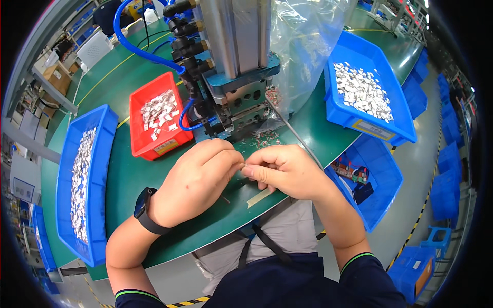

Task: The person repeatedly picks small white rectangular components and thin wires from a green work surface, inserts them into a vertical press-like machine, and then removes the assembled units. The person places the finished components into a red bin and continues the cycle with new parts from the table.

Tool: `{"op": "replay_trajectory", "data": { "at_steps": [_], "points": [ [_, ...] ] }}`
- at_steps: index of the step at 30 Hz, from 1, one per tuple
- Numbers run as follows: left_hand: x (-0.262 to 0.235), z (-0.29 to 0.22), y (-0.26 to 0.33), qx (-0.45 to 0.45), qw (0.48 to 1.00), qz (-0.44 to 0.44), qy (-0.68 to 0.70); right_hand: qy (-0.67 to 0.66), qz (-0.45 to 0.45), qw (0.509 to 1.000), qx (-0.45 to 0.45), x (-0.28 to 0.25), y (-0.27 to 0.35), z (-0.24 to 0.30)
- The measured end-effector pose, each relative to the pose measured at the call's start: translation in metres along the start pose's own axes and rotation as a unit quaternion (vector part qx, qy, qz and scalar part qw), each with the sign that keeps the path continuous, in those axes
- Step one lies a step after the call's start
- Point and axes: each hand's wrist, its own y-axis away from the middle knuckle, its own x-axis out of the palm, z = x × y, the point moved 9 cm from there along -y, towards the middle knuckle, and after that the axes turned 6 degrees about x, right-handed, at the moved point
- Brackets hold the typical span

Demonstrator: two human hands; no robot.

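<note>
My left hand (197, 177), with a black watch (147, 209) on its wrist, and my right hand (287, 171) meet fingertip to fingertip over the green tabletop (215, 226). Both are closed in a pinch. Whatever lies between the fingertips is too small and too covered to name. Just beyond them stands a metal pneumatic press (241, 77) with blue air hoses (123, 36). A thin metal rod (295, 134) slants from the press down to beside my right hand. Tiny reddish scraps (264, 138) lie at the foot of the press.
A red bin (134, 123) and a long blue bin (97, 205) of small white pieces stand at left. Another blue bin (336, 110) of white pieces sits at right, above a lower blue bin (382, 190). A clear plastic bag (303, 56) hangs beside the press.
</note>
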Motion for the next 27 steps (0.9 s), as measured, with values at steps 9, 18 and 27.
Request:
{"op": "replay_trajectory", "data": {
  "at_steps": [9, 18, 27],
  "points": [
    [-0.02, 0.034, 0.012, -0.173, 0.98, -0.054, 0.078, -0.233, -0.084, 0.969, -0.005, -0.027, 0.007, -0.021],
    [0.028, 0.05, 0.043, -0.362, 0.858, -0.039, 0.363, -0.207, -0.064, 0.976, -0.028, -0.007, 0.003, -0.015],
    [0.032, 0.048, 0.043, -0.373, 0.84, -0.001, 0.393, -0.15, -0.056, 0.987, -0.016, 0.001, 0.006, -0.013]
  ]
}}
